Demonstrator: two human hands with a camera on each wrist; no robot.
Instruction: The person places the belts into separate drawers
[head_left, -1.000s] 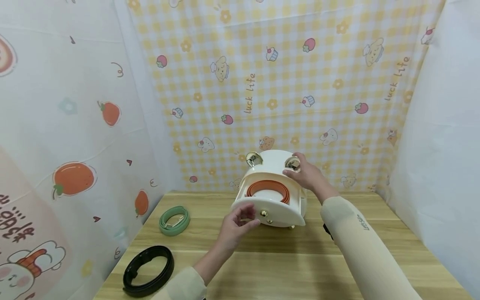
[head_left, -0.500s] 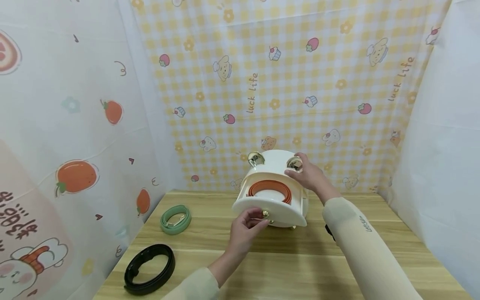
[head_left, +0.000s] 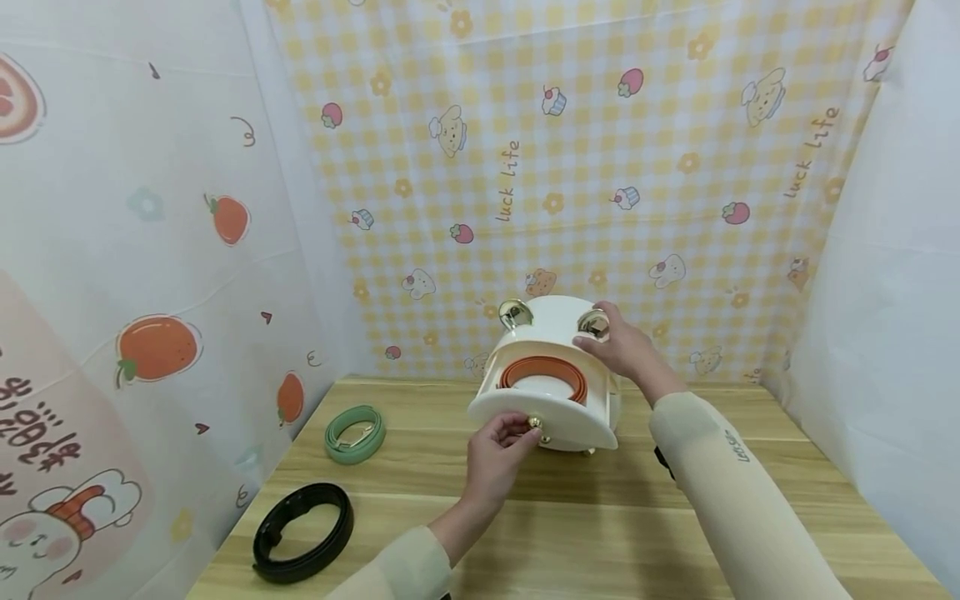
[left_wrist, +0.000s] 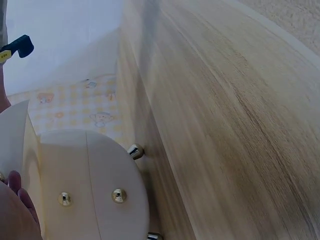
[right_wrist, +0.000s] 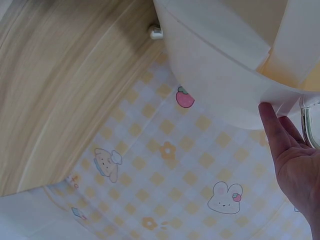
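Note:
A small white rounded storage box with gold ear-like ornaments stands on the table. Its upper drawer is pulled out and holds a coiled orange belt. My left hand pinches the gold drawer knob between thumb and fingers; in the left wrist view, fingertips show beside the drawer front. My right hand rests on the box top around the right gold ear, thumb toward the front. The right wrist view shows its fingers extended against the white shell; some fingertips are hidden.
On the left of the wooden table lie a coiled green belt and a coiled black belt. More gold knobs and short metal feet show on the box. A checked curtain hangs behind.
My left hand has moved right and up from the drawer's left edge to its knob and now pinches it. The right hand stays on the box; the drawer remains pulled out.

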